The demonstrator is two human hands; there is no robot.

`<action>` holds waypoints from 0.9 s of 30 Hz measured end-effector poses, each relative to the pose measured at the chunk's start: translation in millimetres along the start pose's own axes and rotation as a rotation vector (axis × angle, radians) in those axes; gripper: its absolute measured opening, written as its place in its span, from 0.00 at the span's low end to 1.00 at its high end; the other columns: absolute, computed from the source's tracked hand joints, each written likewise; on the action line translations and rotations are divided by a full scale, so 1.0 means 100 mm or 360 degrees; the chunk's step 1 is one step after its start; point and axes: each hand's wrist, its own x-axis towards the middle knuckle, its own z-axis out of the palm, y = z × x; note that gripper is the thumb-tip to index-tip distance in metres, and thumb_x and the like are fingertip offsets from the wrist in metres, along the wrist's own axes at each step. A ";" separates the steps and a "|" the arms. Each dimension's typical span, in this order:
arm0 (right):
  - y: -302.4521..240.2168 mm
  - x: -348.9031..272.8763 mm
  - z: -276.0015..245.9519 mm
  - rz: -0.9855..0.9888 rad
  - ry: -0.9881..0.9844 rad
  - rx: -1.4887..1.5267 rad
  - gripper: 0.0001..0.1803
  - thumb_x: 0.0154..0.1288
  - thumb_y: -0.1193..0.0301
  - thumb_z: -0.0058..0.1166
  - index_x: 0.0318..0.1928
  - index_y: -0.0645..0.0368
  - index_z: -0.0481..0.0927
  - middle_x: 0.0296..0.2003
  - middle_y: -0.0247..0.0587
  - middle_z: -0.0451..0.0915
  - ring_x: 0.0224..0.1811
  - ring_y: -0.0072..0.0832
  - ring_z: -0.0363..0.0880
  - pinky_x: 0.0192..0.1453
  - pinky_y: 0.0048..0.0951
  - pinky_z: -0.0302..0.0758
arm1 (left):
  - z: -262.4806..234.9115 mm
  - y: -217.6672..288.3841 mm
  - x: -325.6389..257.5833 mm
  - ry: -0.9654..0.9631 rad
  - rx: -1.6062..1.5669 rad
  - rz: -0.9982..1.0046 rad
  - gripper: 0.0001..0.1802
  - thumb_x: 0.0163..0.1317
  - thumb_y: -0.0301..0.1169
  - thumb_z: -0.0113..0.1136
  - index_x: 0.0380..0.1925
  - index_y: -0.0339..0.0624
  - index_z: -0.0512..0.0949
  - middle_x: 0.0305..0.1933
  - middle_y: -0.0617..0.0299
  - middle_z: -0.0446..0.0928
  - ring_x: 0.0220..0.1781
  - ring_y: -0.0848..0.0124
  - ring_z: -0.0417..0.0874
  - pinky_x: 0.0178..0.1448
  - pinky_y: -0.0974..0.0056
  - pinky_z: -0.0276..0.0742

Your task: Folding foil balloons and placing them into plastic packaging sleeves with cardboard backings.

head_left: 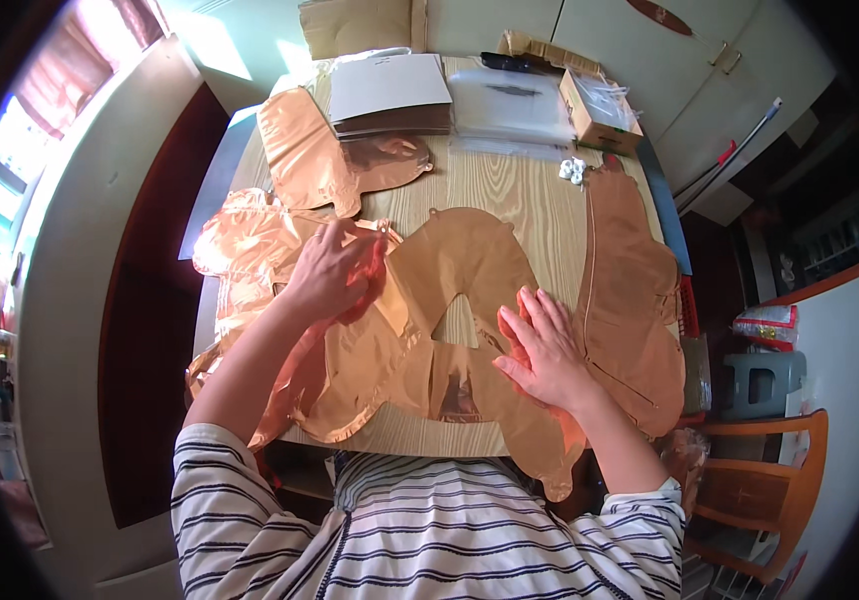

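A flat, uninflated copper-coloured foil balloon lies in front of me, with a curved top and a gap in its middle. My left hand is closed on the foil at its left side, fingers curled and their tips partly hidden. On the balloon's right arm my right hand lies flat, fingers stretched out. The balloon's lower right end hangs past the table's near edge. More crumpled foil balloons are spread to the left, beside and under my left forearm.
Another flat foil balloon lies along the table's right side, near a small white clump. At the back are a stack of grey card, clear plastic bags and a cardboard box. A wooden chair stands at right.
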 end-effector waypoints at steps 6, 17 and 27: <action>0.02 0.04 0.00 0.0057 -0.0015 0.0025 0.38 0.65 0.49 0.59 0.70 0.53 0.67 0.74 0.59 0.55 0.77 0.57 0.50 0.79 0.55 0.48 | 0.27 -0.01 0.15 0.0379 -0.0046 0.0179 0.19 0.63 0.31 0.59 0.54 0.42 0.79 0.58 0.51 0.75 0.61 0.50 0.74 0.63 0.49 0.71; 0.30 0.18 -0.05 0.0174 0.0393 0.0349 0.25 0.70 0.58 0.57 0.62 0.56 0.74 0.64 0.55 0.70 0.69 0.49 0.66 0.72 0.48 0.62 | 0.16 0.09 0.28 0.0190 -0.0232 0.0165 0.23 0.65 0.35 0.58 0.59 0.41 0.77 0.62 0.50 0.74 0.65 0.49 0.72 0.70 0.48 0.66; 2.04 0.52 -0.37 0.1262 0.0619 -0.0293 0.20 0.59 0.53 0.67 0.39 0.55 0.81 0.44 0.48 0.79 0.49 0.46 0.79 0.54 0.44 0.76 | 0.29 0.28 0.16 0.0045 -0.0120 0.0366 0.32 0.60 0.39 0.63 0.64 0.39 0.71 0.70 0.43 0.67 0.74 0.45 0.64 0.76 0.43 0.57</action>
